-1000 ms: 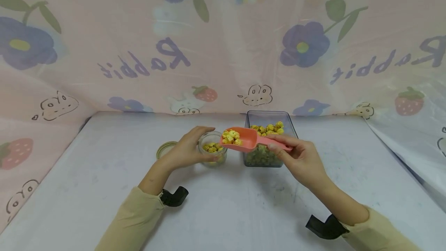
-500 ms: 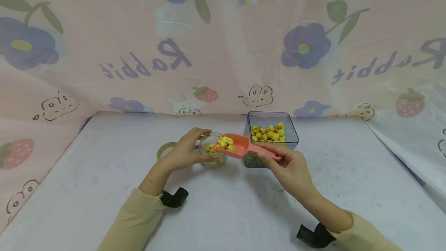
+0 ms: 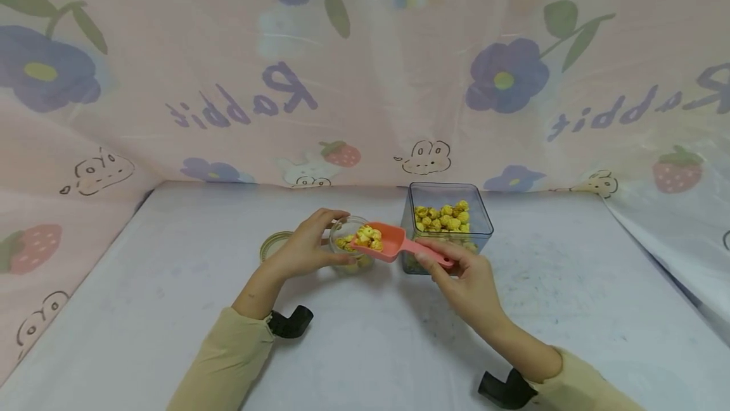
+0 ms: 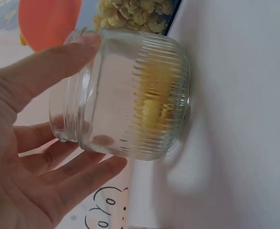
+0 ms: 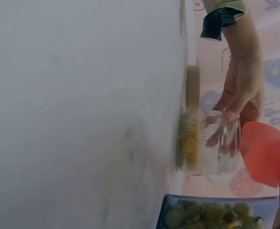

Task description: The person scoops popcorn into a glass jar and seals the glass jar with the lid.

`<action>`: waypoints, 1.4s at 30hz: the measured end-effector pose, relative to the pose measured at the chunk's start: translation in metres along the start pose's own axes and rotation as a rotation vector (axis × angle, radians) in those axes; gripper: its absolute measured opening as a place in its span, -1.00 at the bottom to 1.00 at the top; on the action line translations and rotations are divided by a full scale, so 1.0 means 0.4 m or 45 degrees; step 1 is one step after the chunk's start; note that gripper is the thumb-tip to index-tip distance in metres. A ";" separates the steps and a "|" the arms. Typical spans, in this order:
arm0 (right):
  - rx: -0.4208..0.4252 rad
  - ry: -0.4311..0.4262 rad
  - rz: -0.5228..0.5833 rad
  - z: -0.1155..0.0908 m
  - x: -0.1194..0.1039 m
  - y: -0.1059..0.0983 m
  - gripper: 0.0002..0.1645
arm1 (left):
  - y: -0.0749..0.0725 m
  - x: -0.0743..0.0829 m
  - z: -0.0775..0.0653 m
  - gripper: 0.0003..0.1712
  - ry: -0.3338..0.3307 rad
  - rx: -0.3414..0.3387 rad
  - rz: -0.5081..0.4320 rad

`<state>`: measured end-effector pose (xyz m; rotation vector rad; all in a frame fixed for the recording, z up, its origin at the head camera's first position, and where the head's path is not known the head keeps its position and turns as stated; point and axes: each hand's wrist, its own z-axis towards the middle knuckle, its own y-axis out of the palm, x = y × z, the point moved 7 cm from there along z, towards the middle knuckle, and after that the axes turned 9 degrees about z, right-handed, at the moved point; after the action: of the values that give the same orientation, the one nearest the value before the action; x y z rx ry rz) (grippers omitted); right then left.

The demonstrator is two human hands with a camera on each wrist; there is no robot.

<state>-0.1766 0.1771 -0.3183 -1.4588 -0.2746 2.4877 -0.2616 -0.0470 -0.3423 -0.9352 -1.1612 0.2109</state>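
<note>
While the left hand (image 3: pixel 305 243) grips the glass jar (image 4: pixel 120 95) near its rim, the right hand (image 3: pixel 467 275) pinches the handle of a pink scoop (image 3: pixel 390 243) — hands apart, one each side. Scoop carries popcorn (image 3: pixel 367 237) at its front end, tip over the jar's mouth. Jar upright on the white table (image 3: pixel 365 354), more popcorn low inside. Clear box (image 3: pixel 447 193), part filled with popcorn — near, right of jar. Lid (image 3: pixel 267 247) lies left, partly behind the left hand.

Head view faces forward-down; closer, sideways-turned wrist views share the jar (image 4: pixel 118 98)
</note>
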 end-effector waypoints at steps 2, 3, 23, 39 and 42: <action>0.007 -0.033 -0.020 -0.002 0.000 0.001 -0.71 | 0.001 0.001 0.000 -0.14 0.000 0.002 0.002; 0.011 -0.047 -0.028 -0.002 0.001 0.002 -0.71 | 0.001 0.002 -0.001 -0.14 0.000 0.003 0.005; -0.046 -0.056 -0.173 0.030 -0.035 0.006 -0.72 | -0.001 -0.001 -0.002 -0.12 0.007 0.007 0.012; -0.106 -0.014 -0.265 0.054 -0.062 -0.001 -0.75 | 0.000 -0.003 0.000 -0.13 0.013 0.013 0.003; -0.113 0.020 -0.265 0.050 -0.054 -0.005 -0.75 | -0.001 -0.003 -0.001 -0.14 0.014 0.009 0.008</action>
<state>-0.1838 0.1715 -0.2902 -1.4036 -0.5126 2.3237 -0.2619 -0.0479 -0.3429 -0.9331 -1.1471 0.2142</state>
